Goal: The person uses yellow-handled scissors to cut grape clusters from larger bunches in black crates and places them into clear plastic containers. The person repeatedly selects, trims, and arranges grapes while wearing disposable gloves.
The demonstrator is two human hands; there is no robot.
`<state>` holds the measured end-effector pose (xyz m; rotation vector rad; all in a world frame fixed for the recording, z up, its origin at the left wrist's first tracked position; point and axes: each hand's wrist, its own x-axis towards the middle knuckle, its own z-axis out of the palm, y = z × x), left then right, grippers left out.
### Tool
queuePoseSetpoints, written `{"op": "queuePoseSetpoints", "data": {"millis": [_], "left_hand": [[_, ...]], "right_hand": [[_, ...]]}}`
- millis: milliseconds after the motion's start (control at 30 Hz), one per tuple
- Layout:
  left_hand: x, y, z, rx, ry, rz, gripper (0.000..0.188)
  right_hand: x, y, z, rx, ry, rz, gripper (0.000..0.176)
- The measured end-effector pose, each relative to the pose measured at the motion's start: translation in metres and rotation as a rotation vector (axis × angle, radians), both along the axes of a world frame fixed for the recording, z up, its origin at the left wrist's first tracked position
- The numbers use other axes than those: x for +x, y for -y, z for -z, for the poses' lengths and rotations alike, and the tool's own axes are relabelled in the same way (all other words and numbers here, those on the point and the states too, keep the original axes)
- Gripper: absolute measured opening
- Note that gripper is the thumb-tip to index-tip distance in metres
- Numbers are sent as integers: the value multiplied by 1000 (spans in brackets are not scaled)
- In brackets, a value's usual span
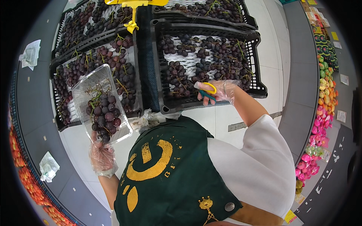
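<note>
My left hand [103, 158], in a clear plastic glove, grips the near end of a clear plastic tray [80, 97]. A bunch of dark purple grapes [104, 115] with green stems lies inside it. The tray is held tilted over the near left crate's front edge. My right hand [219, 90], also gloved, holds small scissors with one yellow handle loop [209, 88] and one teal loop. It is over the front edge of the near right black crate [186, 106], beside grape bunches [176, 76] on white netting. The scissor blades are hard to make out.
More black crates of grapes [99, 24] stand behind and at left [124, 82]. A yellow sign holder [135, 4] rises between them at the back. Crumpled white plastic bags [150, 118] hang at the stand's front. Fruit displays line the right [325, 107] and left [28, 180] sides.
</note>
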<state>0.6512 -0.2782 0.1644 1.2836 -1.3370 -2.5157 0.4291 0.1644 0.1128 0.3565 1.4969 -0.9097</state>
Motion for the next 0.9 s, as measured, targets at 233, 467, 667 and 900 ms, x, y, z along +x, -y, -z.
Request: {"op": "queuePoseSetpoints", "data": {"millis": [233,467,667,900], "left_hand": [[-4,0,9,38,29,-14,65],[-14,-12,12,62,65,28,69],[-16,-17,10,47,84,22,69],[-15,-17,13,59,50,33,69]], "right_hand": [[-10,0,3,83,29,-149,70],[-21,6,19,170,-13,-378,60],[-28,25,-5,270,-230,-756,51],[-19,17,-21,371,-249,-704,53]]}}
